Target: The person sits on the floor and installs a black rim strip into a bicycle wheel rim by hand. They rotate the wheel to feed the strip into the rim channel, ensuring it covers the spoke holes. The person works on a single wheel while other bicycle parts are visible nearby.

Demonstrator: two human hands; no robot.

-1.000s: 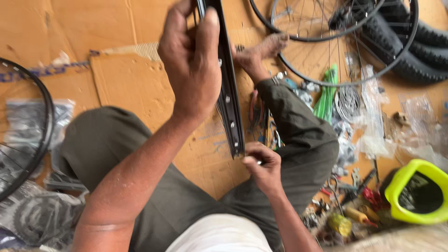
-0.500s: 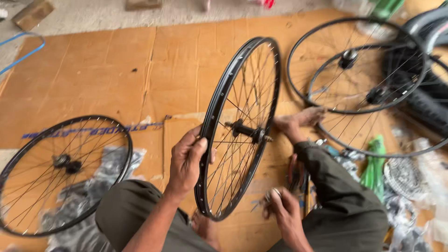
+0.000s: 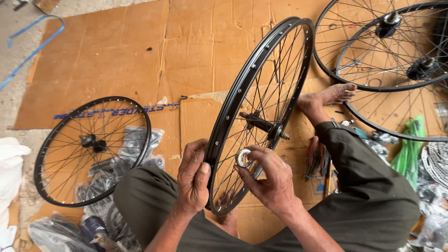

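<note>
Four wheels are in shot, and on the far left a spoked black wheel [image 3: 92, 150] lies flat, half on the cardboard sheet [image 3: 140, 60] and half over clear plastic bags of parts [image 3: 135, 144], with a blue strap [image 3: 32, 44] curling on the bare floor above it. Moving in, the left hand [image 3: 193, 179] is clamped on the lower rim of the upright wheel [image 3: 261, 112], thumb and fingers wrapped firmly round the black metal. That wheel stands on edge between the person's knees, tilted slightly, its axle and hub [image 3: 263, 125] jutting out at centre. Just right of the rim, the right hand [image 3: 270, 179] pinches a small silver ring [image 3: 243, 157] between thumb and fingertips, held up against the spokes below the hub. Further right, a bare foot [image 3: 326, 97] rests on the cardboard, with red-handled pliers [image 3: 313, 158] lying beside the olive trouser leg. Top right, two more spoked wheels [image 3: 392, 56] overlap flat on the floor, and a green bundle [image 3: 408, 149] sits at the edge.
</note>
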